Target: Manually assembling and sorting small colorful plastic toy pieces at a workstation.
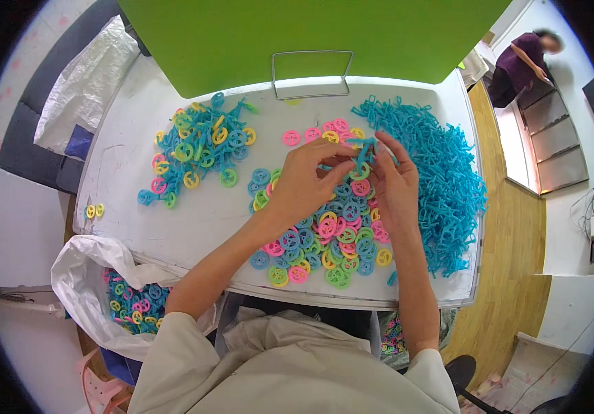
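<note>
Above the middle of a white table, my hands meet at a small teal plastic piece [362, 143], which has thin branching arms. My right hand [395, 183] has thumb and fingers closed on it. My left hand [311, 178] is pinched at its other side; its fingertips partly hide what they grip. A green wheel [361, 171] shows just below the piece, between the hands; whether it is joined on is unclear. Under them lies a heap of small spoked wheels [338, 234] in pink, blue, green and yellow. To the right spreads a large pile of loose teal pieces [442, 186].
Teal pieces with wheels [197, 141] form a pile at left, with two yellow wheels [95, 211] nearer the table's left edge. A white sack [80, 265] holds more. A green panel [242, 41] with a wire frame [311, 52] stands behind. Another person [521, 65] is far right.
</note>
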Tool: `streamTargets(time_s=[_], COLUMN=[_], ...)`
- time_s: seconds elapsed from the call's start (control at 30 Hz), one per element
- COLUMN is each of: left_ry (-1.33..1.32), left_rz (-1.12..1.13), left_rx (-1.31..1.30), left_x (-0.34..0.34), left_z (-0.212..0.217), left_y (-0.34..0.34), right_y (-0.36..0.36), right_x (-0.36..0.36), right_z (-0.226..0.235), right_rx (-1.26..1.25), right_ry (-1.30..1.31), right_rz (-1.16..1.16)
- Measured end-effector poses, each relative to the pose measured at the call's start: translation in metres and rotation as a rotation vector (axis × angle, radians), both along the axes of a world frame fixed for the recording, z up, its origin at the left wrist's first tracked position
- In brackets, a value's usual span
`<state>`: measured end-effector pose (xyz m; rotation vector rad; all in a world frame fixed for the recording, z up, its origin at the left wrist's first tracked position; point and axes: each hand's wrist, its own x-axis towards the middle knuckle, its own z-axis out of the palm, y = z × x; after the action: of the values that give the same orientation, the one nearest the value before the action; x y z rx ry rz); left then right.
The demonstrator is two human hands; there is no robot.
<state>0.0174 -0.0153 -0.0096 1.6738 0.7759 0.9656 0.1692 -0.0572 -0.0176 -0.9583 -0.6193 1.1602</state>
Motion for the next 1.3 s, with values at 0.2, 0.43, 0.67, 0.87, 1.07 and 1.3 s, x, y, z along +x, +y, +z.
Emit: streamTargets(time_s=[0.2,0.43,0.67,0.87,1.07,1.3], left_ry=[-0.033,-0.018,-0.157,0.461,0.567,0.530], left_rz=[0.006,-0.098,-0.071,0.163,0.136,0.109], left_rx=[-0.075,-0.166,-0.301,0.490,0.507,0.547], left_x=[0.002,-0.002,-0.010,-0.011,-0.003,-0.004], left_z=[-0.007,0.003,0.005,-0.017,-0.037,-0.038], left_y=[0.000,0.001,0.012,0.015,0.003,0.005], right_y=[-0.001,-0.003,-0.009,-0.005,-0.004,-0.006], right_x=[-0.013,-0.014,-0.001,0.023,0.019,0.017], right_z=[-0.007,-0.002,0.018,0.011,0.014,0.016], right_rx=[0.074,0.065,0.040,-0.033,-0.062,-0.106], right_ry=[-0.407,-0.375,-0.582,-0.479,-0.391,-0.507], right_rz=[-0.013,-0.022,0.196,0.132,0.113,0.137])
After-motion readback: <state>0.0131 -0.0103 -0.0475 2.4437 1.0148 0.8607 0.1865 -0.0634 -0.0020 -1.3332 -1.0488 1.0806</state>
